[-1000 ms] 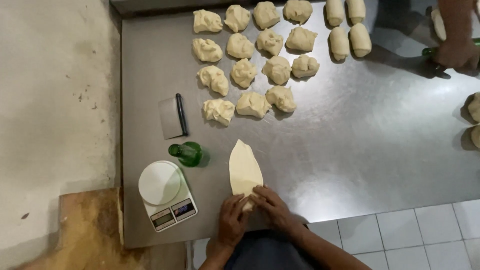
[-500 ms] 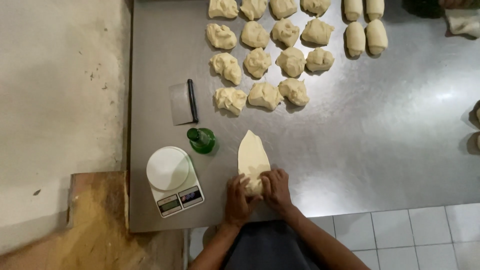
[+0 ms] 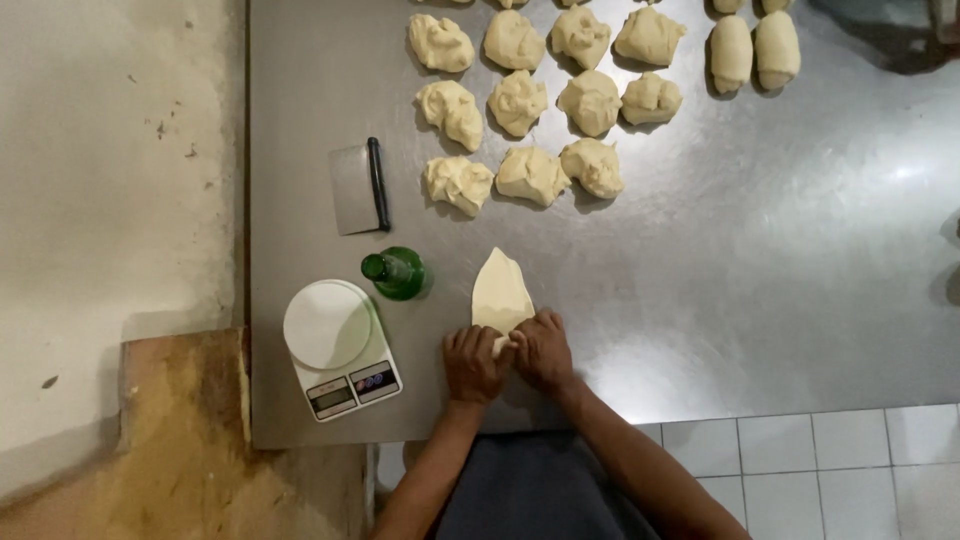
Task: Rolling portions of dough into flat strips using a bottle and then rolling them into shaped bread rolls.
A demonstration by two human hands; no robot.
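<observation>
Pale flattened dough piece (image 3: pixel 501 290), near end just curled under left hand (image 3: pixel 473 364) and right hand (image 3: pixel 542 350), fingers pressed on it; beyond, eleven rough lumps (image 3: pixel 530 175) unshaped, two rolls (image 3: pixel 755 50) done.

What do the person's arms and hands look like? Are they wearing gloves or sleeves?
No gloves. The left hand and right hand are both bare, and the forearms are bare too, with no sleeves showing. No rings, watch or bracelets are visible. Below the arms there is dark grey clothing.

Your left hand (image 3: pixel 474 362) and right hand (image 3: pixel 541 350) press the flattened dough (image 3: pixel 500 292) just right of the green bottle (image 3: pixel 395 272).
</observation>
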